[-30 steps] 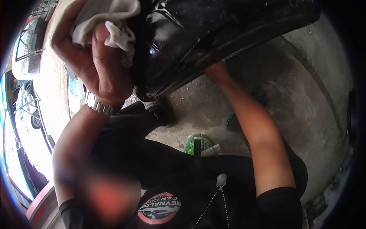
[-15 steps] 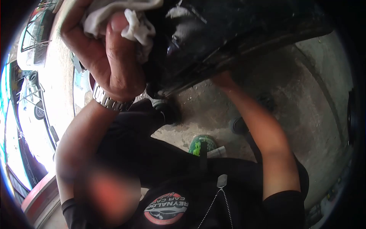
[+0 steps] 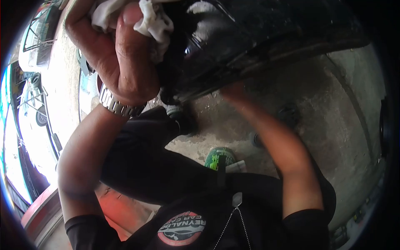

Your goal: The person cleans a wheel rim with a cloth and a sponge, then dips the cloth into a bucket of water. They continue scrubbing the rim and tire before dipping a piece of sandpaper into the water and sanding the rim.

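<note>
My left hand (image 3: 125, 62), with a metal watch on its wrist, is closed around a crumpled white cloth (image 3: 154, 25). The thumb presses on the cloth, which lies against the left end of a glossy black panel (image 3: 266, 41), like a car body part. Wet-looking reflections and small specks show on this panel. My right hand (image 3: 234, 91) is at the panel's lower edge, reaching up from below. Its fingers are blurred and hidden by the panel, so I cannot see what they touch.
Below the panel lies a stained concrete floor (image 3: 333, 104). A green rounded item (image 3: 218, 157) is on the floor near my legs. A dark shoe (image 3: 186, 123) shows beside my knee. A red surface (image 3: 121, 208) is at lower left. Vehicles stand in bright light at far left.
My right hand and forearm have shifted left along the panel's lower edge. My left hand stays on the cloth, and the view has moved slightly.
</note>
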Motion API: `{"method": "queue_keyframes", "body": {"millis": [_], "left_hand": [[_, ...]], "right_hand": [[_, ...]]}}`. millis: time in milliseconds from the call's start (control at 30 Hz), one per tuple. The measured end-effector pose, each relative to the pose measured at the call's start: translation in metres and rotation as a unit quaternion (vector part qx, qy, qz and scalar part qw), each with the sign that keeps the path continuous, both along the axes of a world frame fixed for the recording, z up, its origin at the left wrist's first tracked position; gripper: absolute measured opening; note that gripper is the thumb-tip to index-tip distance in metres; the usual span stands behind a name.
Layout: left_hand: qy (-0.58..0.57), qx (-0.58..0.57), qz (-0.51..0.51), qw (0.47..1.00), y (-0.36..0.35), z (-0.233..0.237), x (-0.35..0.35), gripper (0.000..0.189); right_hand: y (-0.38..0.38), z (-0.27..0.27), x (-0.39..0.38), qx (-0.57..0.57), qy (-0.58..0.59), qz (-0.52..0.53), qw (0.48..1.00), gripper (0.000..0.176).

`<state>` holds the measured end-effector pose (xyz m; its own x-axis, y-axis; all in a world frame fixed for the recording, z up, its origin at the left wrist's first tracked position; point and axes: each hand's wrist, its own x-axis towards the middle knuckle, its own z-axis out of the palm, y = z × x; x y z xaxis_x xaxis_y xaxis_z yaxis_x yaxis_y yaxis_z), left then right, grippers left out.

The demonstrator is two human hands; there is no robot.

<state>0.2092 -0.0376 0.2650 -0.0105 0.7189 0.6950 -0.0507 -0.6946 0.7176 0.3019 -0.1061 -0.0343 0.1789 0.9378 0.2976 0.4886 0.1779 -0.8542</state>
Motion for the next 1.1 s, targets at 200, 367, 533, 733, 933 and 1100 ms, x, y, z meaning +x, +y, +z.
{"method": "queue_keyframes", "body": {"millis": [200,367,533,733,933,1100], "left_hand": [[0.034,0.043,-0.027,0.998,0.008,-0.006,-0.019,0.066],[0.114,0.035,0.028,0.992,0.006,-0.009,-0.02,0.071],[0.225,0.082,0.087,0.967,0.022,-0.012,-0.058,0.073],[0.204,0.021,0.089,0.975,0.013,-0.011,-0.05,0.068],[0.204,0.045,0.057,0.976,0.015,-0.012,-0.055,0.062],[0.183,0.026,0.056,0.981,0.014,-0.015,-0.053,0.061]], "right_hand": [[0.006,-0.006,0.019,-0.163,-0.041,0.066,0.984,0.035],[0.019,-0.057,0.056,-0.088,-0.047,0.072,0.992,0.03],[0.005,-0.01,0.019,-0.075,-0.023,0.037,0.996,0.031],[0.004,-0.038,0.005,-0.065,-0.109,0.003,0.992,0.031],[0.017,-0.045,0.038,-0.085,-0.131,0.076,0.985,0.03],[0.001,-0.01,0.019,0.029,-0.083,-0.01,0.996,0.026]]}}
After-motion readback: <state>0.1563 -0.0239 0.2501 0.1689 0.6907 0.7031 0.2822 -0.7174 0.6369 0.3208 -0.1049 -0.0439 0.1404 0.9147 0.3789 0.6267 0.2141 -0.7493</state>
